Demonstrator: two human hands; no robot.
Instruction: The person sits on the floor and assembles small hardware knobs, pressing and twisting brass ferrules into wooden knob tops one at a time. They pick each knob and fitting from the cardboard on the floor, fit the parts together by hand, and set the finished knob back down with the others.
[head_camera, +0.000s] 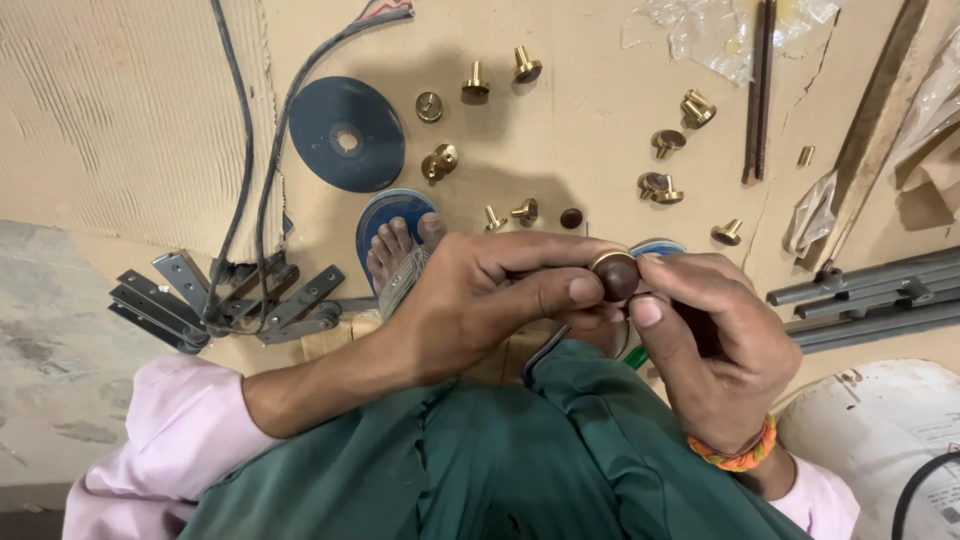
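Both hands' fingers clamped on brass knob at centre: left hand from nine o'clock, right hand from four. Dark round face toward camera; long axis hidden. Loose knobs at twelve on cardboard floor.

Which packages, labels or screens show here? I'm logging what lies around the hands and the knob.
White drum or bucket: bottom right, beside the right hand; rounded, off-white, with a pale printed label at its edge.
Clear plastic bag: top, on the cardboard; crumpled, see-through.
Plastic wrapping: right edge; crinkled, translucent.
No screens or signs.
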